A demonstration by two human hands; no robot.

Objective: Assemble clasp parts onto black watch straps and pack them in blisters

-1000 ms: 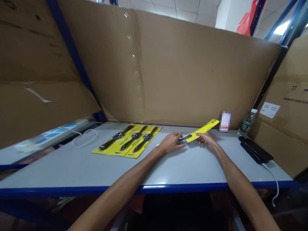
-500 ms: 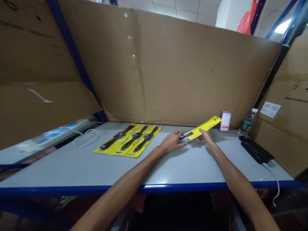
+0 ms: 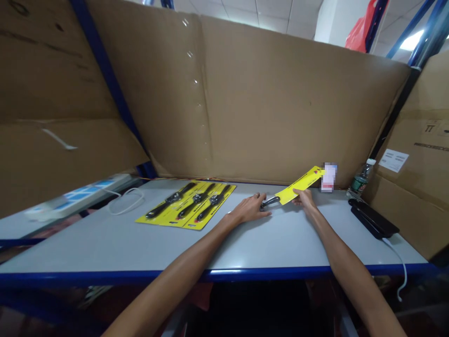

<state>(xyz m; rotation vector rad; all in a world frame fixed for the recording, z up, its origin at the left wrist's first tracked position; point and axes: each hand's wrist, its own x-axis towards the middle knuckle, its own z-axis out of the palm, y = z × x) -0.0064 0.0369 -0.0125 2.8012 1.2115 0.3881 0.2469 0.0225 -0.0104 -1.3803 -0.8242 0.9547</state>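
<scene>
My left hand (image 3: 253,207) is closed around one end of a black spokeshave (image 3: 271,201), low over the table. Its other black handle points up and right, close to the lower edge of a yellow backing card (image 3: 298,186). My fingers cover the rest of the tool. Pinched between the thumb and fingers of my right hand (image 3: 304,198), the card slants up to the right. Left of my hands, three more spokeshaves lie on yellow cards side by side: a left one (image 3: 170,201), a middle one (image 3: 195,201) and a right one (image 3: 213,202).
A blue-edged grey table (image 3: 147,252) carries everything. Toward its right end are a plastic bottle (image 3: 361,180), a black device (image 3: 373,219) with a white cable, and a blurred upright item (image 3: 328,178). A power strip (image 3: 77,199) lies at left. Cardboard (image 3: 266,103) walls the back.
My right hand has drawn the yellow card slightly up and right, off the spokeshave. The tool's handle now shows apart from the card. My left hand has barely moved.
</scene>
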